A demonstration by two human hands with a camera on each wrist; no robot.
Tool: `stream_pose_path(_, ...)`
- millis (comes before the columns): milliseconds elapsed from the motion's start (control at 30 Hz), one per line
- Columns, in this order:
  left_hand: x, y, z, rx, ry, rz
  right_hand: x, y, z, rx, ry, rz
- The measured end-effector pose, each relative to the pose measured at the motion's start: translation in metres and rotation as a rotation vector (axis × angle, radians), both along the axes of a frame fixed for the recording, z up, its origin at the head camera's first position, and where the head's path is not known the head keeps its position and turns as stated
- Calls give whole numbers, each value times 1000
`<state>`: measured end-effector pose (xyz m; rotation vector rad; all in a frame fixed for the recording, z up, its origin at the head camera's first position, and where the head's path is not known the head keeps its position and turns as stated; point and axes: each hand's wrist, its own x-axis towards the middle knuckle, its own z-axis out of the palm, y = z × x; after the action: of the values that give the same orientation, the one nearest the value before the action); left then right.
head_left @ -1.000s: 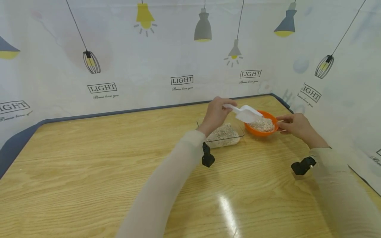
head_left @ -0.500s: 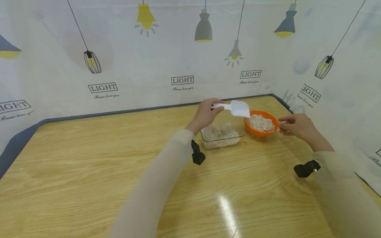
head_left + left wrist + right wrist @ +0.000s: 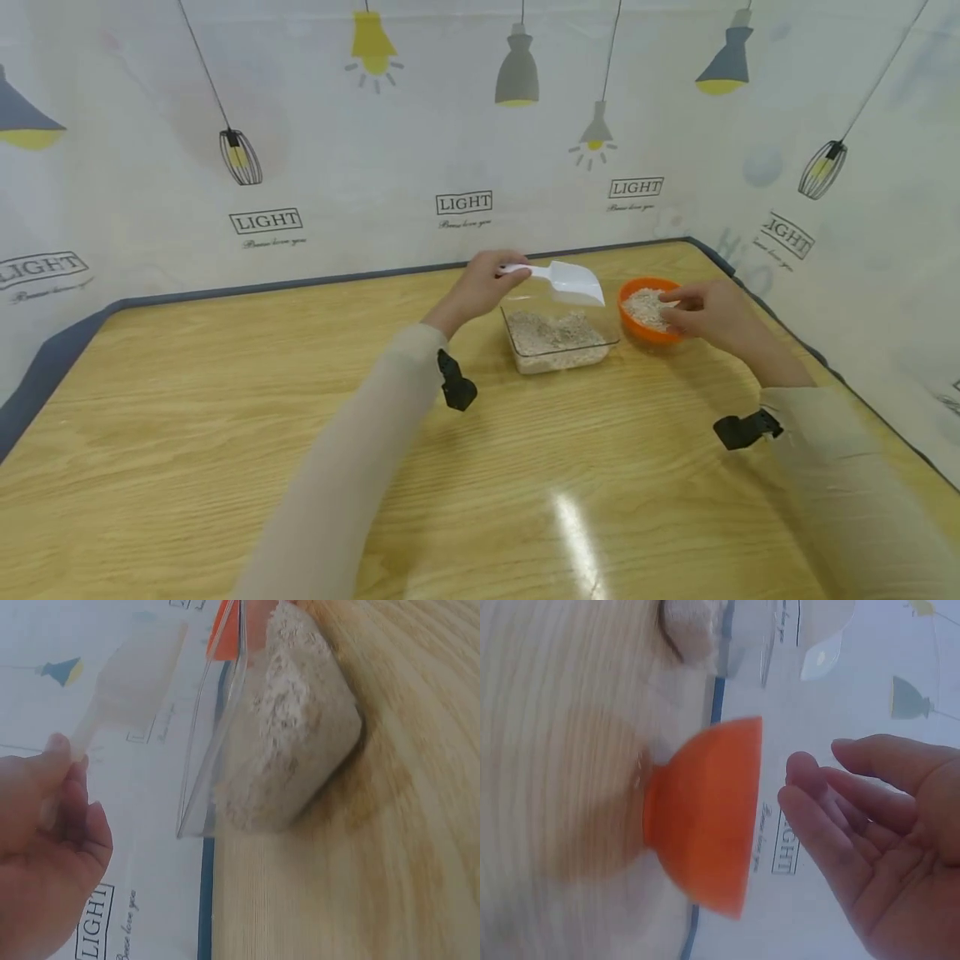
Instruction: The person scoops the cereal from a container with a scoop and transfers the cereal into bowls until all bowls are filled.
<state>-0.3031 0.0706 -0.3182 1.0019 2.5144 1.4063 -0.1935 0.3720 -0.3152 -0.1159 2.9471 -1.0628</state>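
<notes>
My left hand (image 3: 477, 287) pinches the handle of a white plastic scoop (image 3: 576, 283). The scoop is level, over a clear rectangular container (image 3: 566, 349) holding pale oat flakes (image 3: 289, 742). To the right of the container stands an orange bowl (image 3: 649, 335) with more flakes (image 3: 642, 307) inside. My right hand (image 3: 716, 315) is over the bowl's right side, fingers loosely bent. In the right wrist view the fingertips (image 3: 802, 766) hang just above the rim of the bowl, apart from it, with nothing between them.
Both vessels stand on a wood-grain table (image 3: 225, 417) near its back right corner. Behind it and to the right rises a white backdrop (image 3: 360, 150) printed with lamps.
My left hand has drawn the scoop left, from the orange bowl to above the clear container. My right hand has left the bowl's right rim and come in over the flakes.
</notes>
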Motion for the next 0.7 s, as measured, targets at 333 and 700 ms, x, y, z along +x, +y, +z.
stream_pose_path(333, -1, -20, -3, -111, -26, -26, -6, -32, -12, 29, 75, 58)
stream_pose_path(700, -3, -33, -6, -165, 3, -41, -9, -54, -19, 2, 19, 120)
